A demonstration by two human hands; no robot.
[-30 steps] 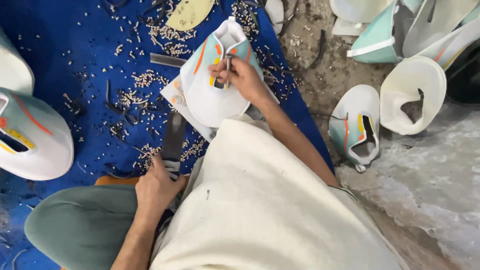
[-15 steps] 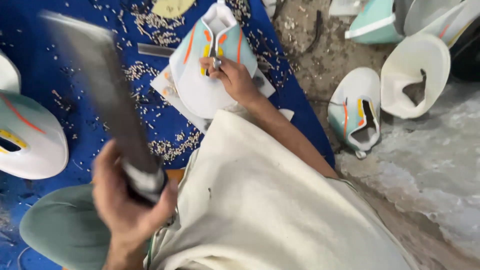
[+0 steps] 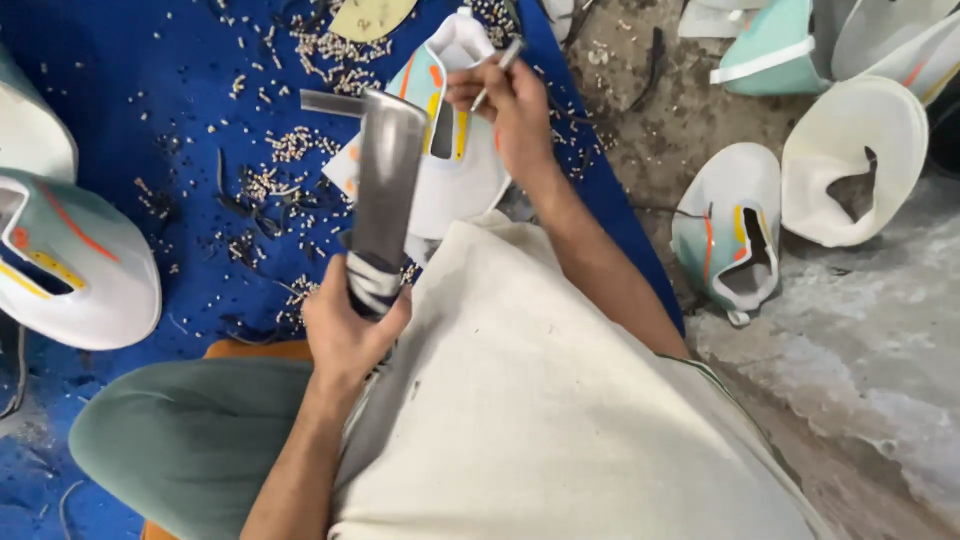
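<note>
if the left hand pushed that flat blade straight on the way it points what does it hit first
Probably the white shoe piece under the right hand: the left hand aims the flat blade up toward its edge, though height above it is unclear.

even, soft daylight, fairly bright; shadows are faint. colours on the blue mat (image 3: pixel 150 90) look saturated. the metal bar (image 3: pixel 388 180) is slightly motion-blurred with a dull sheen. edges are soft and compression smears fine detail.
</note>
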